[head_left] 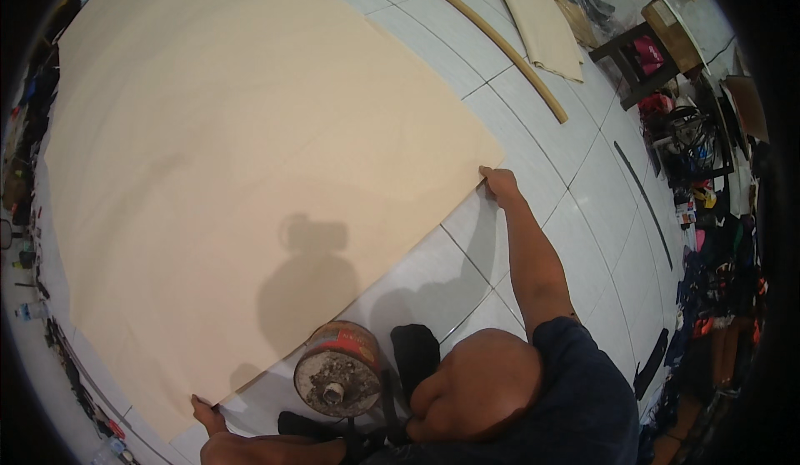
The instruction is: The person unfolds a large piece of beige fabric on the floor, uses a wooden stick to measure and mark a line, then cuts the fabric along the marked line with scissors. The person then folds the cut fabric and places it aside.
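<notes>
Across tiled floor — beige sheet spreads, edge between both hands' fingers.

Beige sheet lies spread on tiled floor, left hand and right hand pinching its near edge, red can standing just beside that edge.

Sheet left, pole right

Sheet's flat on the floor, left hand by its near corner, right hand at its right corner. A can sits by the near edge, between them. Pole's far right, folded cloth beyond it, strip nearer, further right.
</notes>
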{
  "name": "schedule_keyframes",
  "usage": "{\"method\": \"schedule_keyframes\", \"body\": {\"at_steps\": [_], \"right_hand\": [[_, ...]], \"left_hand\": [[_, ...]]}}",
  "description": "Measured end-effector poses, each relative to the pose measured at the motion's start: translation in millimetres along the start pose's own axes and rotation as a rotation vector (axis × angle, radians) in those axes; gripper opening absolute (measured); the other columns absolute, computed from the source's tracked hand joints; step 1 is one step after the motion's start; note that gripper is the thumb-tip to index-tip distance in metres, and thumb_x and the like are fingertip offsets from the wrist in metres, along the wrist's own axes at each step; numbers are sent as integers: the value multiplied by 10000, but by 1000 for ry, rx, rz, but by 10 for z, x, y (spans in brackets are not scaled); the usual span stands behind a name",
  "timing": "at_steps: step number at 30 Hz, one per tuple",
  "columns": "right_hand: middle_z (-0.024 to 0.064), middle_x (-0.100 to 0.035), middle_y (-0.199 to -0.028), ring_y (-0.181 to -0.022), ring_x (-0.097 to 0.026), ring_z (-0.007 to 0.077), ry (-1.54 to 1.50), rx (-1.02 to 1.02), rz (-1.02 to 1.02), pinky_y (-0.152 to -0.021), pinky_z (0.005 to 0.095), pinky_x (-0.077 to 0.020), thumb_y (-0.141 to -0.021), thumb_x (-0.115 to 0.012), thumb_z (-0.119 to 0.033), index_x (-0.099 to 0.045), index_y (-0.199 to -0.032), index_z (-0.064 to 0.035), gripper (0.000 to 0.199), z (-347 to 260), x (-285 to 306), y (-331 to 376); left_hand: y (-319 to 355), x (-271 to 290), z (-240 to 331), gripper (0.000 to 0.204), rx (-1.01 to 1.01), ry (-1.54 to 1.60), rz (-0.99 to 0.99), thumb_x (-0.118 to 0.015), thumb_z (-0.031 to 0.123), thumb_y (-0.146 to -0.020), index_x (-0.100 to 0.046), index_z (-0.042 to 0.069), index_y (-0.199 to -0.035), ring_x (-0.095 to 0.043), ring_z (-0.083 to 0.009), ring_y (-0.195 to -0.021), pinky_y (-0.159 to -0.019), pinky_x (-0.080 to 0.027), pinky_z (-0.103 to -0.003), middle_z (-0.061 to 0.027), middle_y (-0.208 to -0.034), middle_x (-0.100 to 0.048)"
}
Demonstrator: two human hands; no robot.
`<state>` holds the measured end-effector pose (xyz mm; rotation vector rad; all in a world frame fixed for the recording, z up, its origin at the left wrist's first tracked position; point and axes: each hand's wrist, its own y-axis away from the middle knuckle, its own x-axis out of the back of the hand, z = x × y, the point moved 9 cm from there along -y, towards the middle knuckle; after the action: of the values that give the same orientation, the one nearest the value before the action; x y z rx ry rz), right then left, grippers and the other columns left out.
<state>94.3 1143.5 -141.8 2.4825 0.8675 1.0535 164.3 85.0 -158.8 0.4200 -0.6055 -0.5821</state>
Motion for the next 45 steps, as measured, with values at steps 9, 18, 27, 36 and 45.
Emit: {"method": "schedule_keyframes", "body": {"at_steps": [9,18,27,36,45], "right_hand": [[259,-510,-1313,-1193,-535,362,648,321,353,-950,478,-470,-826,-656,-460,-537,-1255,-7,635,-785,188,337],[244,-466,-1352,-1266,-445,393,920,772,132,-1017,473,-402,-882,-622,-357,-462,-1336,-16,590,-921,-321,107],[275,-379,-1399,-1267,-417,433,1028,1428,-415,-1024,471,-403,-805,-720,-238,-507,-1281,-27,563,-900,-2350,3437],[261,-263,-1467,-1327,-348,436,1123,1166,-658,-1014,496,-420,-840,-681,-298,-422,-1350,-29,632,-845,-2434,3343],[262,-231,-1481,-1325,-348,445,1200,1205,-696,-1012,491,-427,-841,-687,-309,-383,-1370,-13,679,-748,-2456,3271]], "left_hand": [[-54,143,14,487,-29,-36,-69,-556,330,-915,-522,-17,-1256,-605,-299,-1059,-838,-528,-462,-122,-1205,-600],[-200,149,-164,359,-25,118,-164,-652,291,-882,-596,2,-1086,-605,-218,-890,-712,-499,-388,-74,-988,-626],[125,134,22,701,3,157,16,-676,480,-847,-506,-96,-1208,-574,-290,-998,-755,-509,-424,-192,-1155,-568],[-144,517,1255,439,-256,920,-247,-483,274,-965,-474,-33,-1279,-550,-308,-1147,-1022,-421,-411,-175,-1238,-565],[-16,1241,3510,287,-808,465,125,-689,66,-798,-584,18,-1061,-628,-224,-874,-740,-514,-353,-102,-987,-647]]}}
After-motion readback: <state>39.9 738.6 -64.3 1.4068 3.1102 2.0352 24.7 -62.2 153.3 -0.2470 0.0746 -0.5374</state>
